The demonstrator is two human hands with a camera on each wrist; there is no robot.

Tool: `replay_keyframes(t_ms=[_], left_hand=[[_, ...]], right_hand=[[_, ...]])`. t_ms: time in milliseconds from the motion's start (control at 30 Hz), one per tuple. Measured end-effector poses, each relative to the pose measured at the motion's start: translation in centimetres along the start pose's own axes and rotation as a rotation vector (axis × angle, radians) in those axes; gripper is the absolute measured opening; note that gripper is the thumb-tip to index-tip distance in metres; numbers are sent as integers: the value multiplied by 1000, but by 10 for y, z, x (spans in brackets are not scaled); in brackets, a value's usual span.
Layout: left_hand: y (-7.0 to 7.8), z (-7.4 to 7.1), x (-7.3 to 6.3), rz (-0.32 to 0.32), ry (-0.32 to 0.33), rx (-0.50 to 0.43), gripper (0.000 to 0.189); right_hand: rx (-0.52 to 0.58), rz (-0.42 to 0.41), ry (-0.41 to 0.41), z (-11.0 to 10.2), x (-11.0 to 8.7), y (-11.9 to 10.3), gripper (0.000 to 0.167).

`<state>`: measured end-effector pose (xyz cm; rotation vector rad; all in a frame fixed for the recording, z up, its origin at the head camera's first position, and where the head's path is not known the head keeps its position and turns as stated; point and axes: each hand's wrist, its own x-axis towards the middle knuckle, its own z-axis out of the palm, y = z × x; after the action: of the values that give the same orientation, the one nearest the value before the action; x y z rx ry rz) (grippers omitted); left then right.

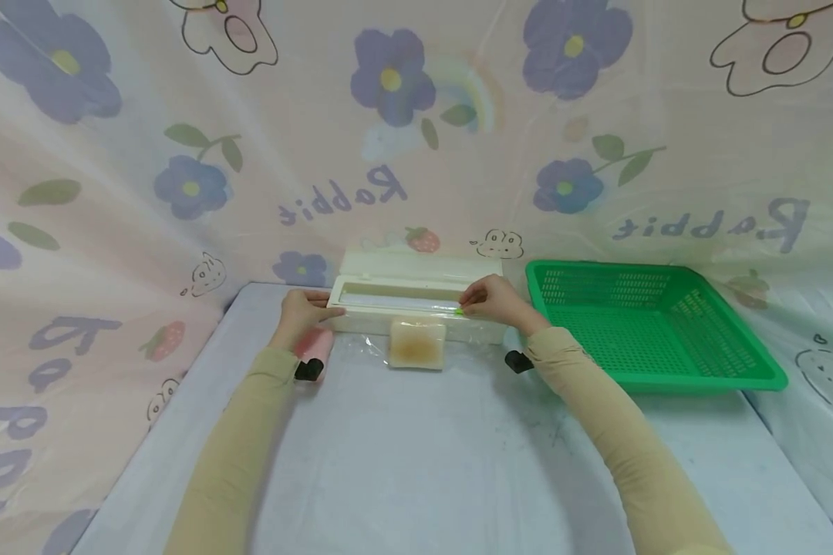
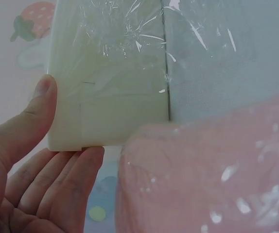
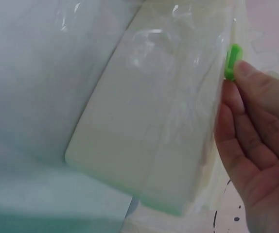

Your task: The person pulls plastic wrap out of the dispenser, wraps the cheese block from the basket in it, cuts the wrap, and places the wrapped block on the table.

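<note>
A cream cling film dispenser [image 1: 361, 321] lies lengthwise at the back of the table, its lid [image 1: 416, 264] raised, a film roll [image 1: 396, 301] visible inside. My left hand [image 1: 298, 314] grips its left end, with the thumb [image 2: 43, 97] along one edge and the fingers at the end face. Near the right end, my right hand [image 1: 493, 299] pinches the small green slide cutter [image 3: 234, 61] on the dispenser's edge between thumb and fingers. Clear film [image 1: 364, 347] hangs over the dispenser's front onto the table. A browned slice of bread [image 1: 416, 344] sits against the front with film about it.
To the right stands a green plastic basket [image 1: 655, 383], close to my right forearm. A glossy pink thing [image 2: 212, 170] is below my left hand; its kind is unclear. A printed curtain [image 1: 451, 169] hangs right behind the white-covered table [image 1: 416, 462].
</note>
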<state>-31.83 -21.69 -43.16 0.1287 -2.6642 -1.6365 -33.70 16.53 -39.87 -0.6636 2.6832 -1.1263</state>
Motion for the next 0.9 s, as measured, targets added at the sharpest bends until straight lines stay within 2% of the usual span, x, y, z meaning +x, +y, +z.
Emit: replay_keyframes(t_ms=[367, 500, 667, 900], left_hand=[[2, 1, 0, -13, -1, -35, 51], [3, 0, 1, 9, -3, 3, 52], [1, -6, 0, 28, 16, -2, 50], [1, 1, 0, 7, -16, -62, 52]], right_hand=[[-67, -20, -17, -8, -6, 1, 12], [-67, 8, -24, -17, -16, 1, 14], [-88, 26, -13, -28, -26, 3, 14], [-151, 62, -18, -35, -33, 4, 12]])
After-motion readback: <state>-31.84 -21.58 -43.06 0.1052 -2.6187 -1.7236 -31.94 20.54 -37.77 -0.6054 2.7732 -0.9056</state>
